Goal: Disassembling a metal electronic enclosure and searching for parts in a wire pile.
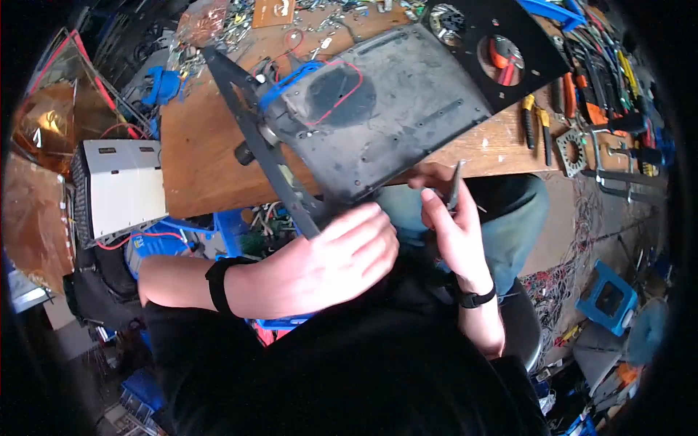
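Observation:
A large grey-black metal casing [429, 94] lies tilted on the wooden bench, its near edge overhanging the front. It has a flat dusty panel, and a narrow black side plate [251, 134] stands up at its left. My left hand [338, 261] is closed at the casing's near left corner, fingers curled, the fingertips partly hidden. To its right, in front of the near edge, my right hand [458, 236] pinches a slim grey metal tool [456, 185] pointing upward; its exact kind is unclear. A blue strap or cable [291, 83] and a thin pink wire [358, 73] lie across the casing.
Hand tools crowd the bench's right side, including yellow-handled pliers [544, 134] and a round perforated metal plate [571, 152]. Small scrap parts cover the far side. At left stands a white box-shaped device [127, 185]; a blue bin [233, 229] with parts sits below the bench edge.

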Demonstrator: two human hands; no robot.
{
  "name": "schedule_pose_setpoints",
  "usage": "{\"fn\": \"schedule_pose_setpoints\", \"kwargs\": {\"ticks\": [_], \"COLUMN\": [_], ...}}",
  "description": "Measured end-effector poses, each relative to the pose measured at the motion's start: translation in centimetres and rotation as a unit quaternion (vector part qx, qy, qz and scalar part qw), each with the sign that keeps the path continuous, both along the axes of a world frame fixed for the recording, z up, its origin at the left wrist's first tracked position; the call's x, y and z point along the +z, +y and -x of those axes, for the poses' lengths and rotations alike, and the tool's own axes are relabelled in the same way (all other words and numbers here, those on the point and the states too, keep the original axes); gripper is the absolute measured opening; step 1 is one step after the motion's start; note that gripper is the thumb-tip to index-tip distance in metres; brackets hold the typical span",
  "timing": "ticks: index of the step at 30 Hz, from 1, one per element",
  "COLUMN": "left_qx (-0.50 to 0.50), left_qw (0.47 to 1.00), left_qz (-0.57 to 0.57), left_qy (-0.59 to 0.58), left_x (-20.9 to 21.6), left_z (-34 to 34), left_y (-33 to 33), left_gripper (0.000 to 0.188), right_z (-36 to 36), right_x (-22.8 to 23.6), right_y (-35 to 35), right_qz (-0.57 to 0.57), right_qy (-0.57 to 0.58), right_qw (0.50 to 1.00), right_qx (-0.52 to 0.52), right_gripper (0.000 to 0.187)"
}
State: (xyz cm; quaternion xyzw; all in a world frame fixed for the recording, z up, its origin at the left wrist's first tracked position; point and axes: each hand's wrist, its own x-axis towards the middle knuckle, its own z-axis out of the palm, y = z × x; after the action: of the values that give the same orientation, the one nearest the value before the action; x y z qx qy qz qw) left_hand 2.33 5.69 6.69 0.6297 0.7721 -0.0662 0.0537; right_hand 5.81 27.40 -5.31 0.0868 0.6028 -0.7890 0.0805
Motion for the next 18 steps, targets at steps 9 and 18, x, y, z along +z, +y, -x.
{"fn": "schedule_pose_setpoints", "kwargs": {"ticks": [9, 18], "left_qx": [0.297, 0.521], "left_qw": [0.589, 0.556], "left_qz": [-0.713, -0.605], "left_qy": [-0.240, -0.229], "left_x": [1.2, -6.2], "left_z": [-0.4, -3.1], "left_y": [-8.2, -4.6], "left_gripper": [0.022, 0.029], "right_z": [1.0, -1.2], "right_x": [1.8, 2.8], "right_y": [1.2, -0.7], "right_qz": [-0.034, -0.063], "right_qy": [-0.032, 0.074], "right_qw": [0.998, 0.973], "right_qx": [0.050, 0.208], "right_gripper": [0.020, 0.044]}}
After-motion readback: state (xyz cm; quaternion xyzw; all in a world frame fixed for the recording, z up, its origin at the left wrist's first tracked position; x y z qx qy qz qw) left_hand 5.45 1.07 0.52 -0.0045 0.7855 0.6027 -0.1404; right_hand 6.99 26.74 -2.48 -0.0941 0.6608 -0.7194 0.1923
